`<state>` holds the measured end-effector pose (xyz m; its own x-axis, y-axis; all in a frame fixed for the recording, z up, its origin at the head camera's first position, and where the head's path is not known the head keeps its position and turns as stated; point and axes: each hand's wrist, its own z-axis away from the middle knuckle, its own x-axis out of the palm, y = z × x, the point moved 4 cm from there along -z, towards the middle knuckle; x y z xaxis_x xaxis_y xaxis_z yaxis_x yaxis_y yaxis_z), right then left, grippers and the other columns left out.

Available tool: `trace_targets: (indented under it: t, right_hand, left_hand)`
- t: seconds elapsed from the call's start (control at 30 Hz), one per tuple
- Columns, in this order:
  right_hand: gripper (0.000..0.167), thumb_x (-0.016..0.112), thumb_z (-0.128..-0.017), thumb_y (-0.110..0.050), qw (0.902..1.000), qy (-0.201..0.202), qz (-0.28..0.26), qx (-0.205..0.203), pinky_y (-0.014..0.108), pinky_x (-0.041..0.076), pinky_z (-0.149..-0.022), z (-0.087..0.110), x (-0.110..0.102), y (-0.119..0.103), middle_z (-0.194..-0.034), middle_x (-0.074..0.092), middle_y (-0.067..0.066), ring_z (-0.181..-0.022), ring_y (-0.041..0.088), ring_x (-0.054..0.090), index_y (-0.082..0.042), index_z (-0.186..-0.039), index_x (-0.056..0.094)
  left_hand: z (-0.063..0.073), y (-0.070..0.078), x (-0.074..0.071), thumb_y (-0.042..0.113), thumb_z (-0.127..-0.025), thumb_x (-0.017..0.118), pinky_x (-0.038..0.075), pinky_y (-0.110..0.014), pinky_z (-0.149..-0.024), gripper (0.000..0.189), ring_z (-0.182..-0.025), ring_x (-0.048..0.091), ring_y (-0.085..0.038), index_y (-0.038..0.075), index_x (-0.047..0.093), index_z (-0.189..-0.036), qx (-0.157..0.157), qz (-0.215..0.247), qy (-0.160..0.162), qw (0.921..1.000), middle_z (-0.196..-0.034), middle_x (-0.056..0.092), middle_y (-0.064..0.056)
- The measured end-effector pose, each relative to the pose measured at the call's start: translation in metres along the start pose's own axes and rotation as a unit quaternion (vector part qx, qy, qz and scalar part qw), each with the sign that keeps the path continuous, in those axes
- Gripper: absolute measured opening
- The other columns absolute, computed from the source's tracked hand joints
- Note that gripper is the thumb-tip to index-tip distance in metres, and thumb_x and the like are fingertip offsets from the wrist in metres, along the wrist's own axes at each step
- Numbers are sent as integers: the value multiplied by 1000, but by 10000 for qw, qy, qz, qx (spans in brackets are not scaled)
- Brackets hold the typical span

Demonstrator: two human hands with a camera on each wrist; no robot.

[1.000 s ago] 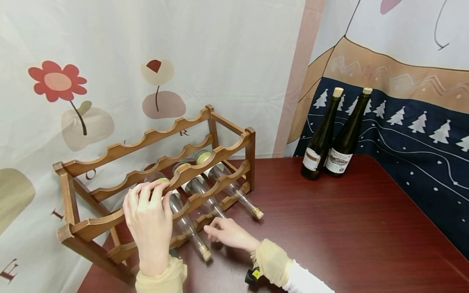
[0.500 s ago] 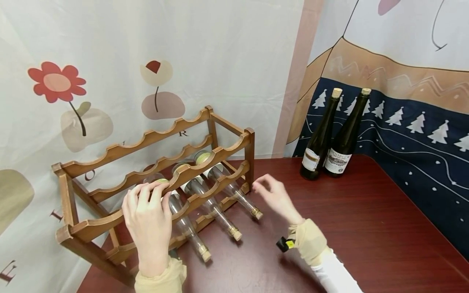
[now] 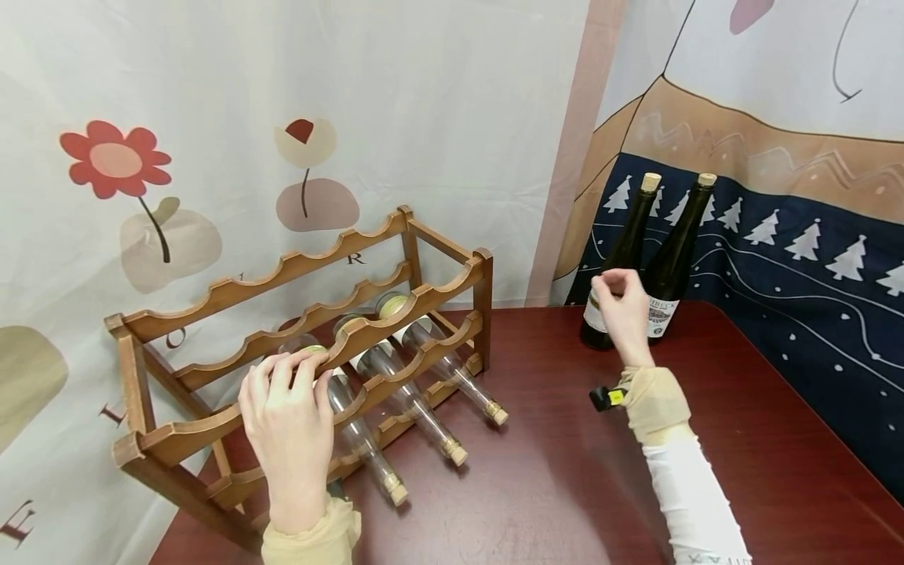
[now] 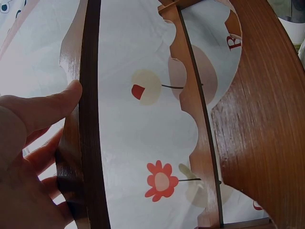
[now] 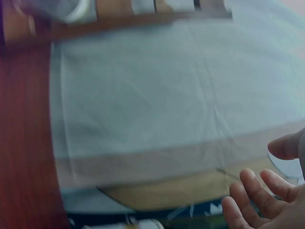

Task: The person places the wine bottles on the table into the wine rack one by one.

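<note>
At the left stands a wooden wine rack (image 3: 483, 306) with scalloped rails. My left hand (image 3: 286, 431) grips its top front rail, and in the left wrist view the thumb (image 4: 52, 107) lies along one side while the fingers go behind. Three clear corked bottles lie low in the rack: a left one (image 3: 363, 439), a middle one (image 3: 427, 417) and a right one (image 3: 468, 384). My right hand (image 3: 625, 314), fingers loosely bent and holding nothing, overlaps two dark corked wine bottles, a left one (image 3: 633, 235) and a right one (image 3: 681, 247).
Everything stands on a dark red wooden table (image 3: 551, 455). Behind it hangs a pale printed curtain (image 3: 452, 118), and a navy cloth with white trees (image 3: 798, 306) covers the right side. A small black device (image 3: 603, 398) is strapped at my right wrist.
My right hand has left the middle clear bottle and moved right and away across the table to the dark bottles. The left hand keeps its grip on the rail.
</note>
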<state>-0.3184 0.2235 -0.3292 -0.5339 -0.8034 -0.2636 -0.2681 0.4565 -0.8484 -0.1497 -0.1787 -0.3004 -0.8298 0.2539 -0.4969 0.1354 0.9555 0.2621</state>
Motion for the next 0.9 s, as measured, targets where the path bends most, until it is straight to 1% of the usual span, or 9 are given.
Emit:
trace_targets:
  t: [0.07, 0.13, 0.23, 0.33, 0.5, 0.63, 0.77, 0.9]
  right_hand:
    - [30, 60, -89, -19, 9998, 191, 72, -15, 12, 38, -76, -12, -9, -1, -95, 57, -2, -81, -5, 48, 1, -111, 57]
    - [34, 60, -88, -19, 9992, 298, 247, -21, 15, 36, -82, -23, -16, -1, -100, 55, 3, -90, 4, 47, 2, -115, 54]
    - [41, 60, -88, -21, 9984, 306, 467, 12, 27, 32, -91, -37, -24, -3, -115, 50, 15, -104, 20, 42, 1, -121, 48]
    - [49, 58, -89, -24, 9981, 208, 552, 188, 35, 30, -100, -50, -29, -4, -127, 46, 17, -116, 29, 38, -1, -128, 41]
    - [60, 57, -89, -28, 9977, 7, 441, 510, 38, 30, -109, -70, -31, -5, -137, 45, 17, -127, 30, 41, -2, -137, 33]
    - [67, 56, -89, -33, 9959, -216, 414, 769, 38, 31, -112, -83, -31, -4, -144, 42, 17, -131, 29, 41, -4, -141, 26]
    - [73, 54, -90, -38, 9934, -539, 322, 955, 39, 30, -113, -93, -27, 0, -151, 35, 17, -136, 29, 37, -7, -146, 19]
    - [77, 52, -91, -40, 9904, -923, 131, 1017, 39, 30, -114, -98, -23, 4, -154, 29, 18, -138, 28, 35, -9, -149, 12]
  left_hand:
    - [0, 0, 0, 6, -84, 68, 32, -56, -103, 16, -109, 49, -39, 3, 69, -100, -7, -19, -32, 10000, -104, 66, -17]
    - [0, 0, 0, 6, -84, 68, 32, -56, -103, 16, -109, 48, -39, 2, 69, -100, -15, -7, -38, 10000, -105, 66, -17]
    - [0, 0, 0, 6, -84, 68, 32, -56, -104, 16, -109, 49, -39, 3, 69, -100, -19, 2, -37, 10000, -105, 66, -17]
    - [0, 0, 0, 6, -84, 69, 31, -56, -104, 17, -109, 49, -39, 3, 69, -100, -14, 27, -16, 10000, -105, 66, -17]
    - [1, 0, 0, 6, -84, 68, 31, -56, -104, 16, -109, 49, -39, 3, 69, -100, -24, 17, -4, 10000, -105, 66, -17]
    - [1, 0, 0, 6, -84, 68, 31, -55, -104, 16, -109, 49, -39, 3, 69, -100, -18, 15, 6, 10000, -105, 66, -16]
    - [1, -1, 0, 6, -84, 69, 32, -56, -103, 17, -109, 49, -38, 4, 69, -100, -11, 22, 19, 10000, -106, 66, -16]
    - [1, -1, 0, 7, -84, 68, 32, -55, -104, 17, -110, 49, -38, 4, 69, -101, -21, 5, -21, 10000, -107, 66, -16]
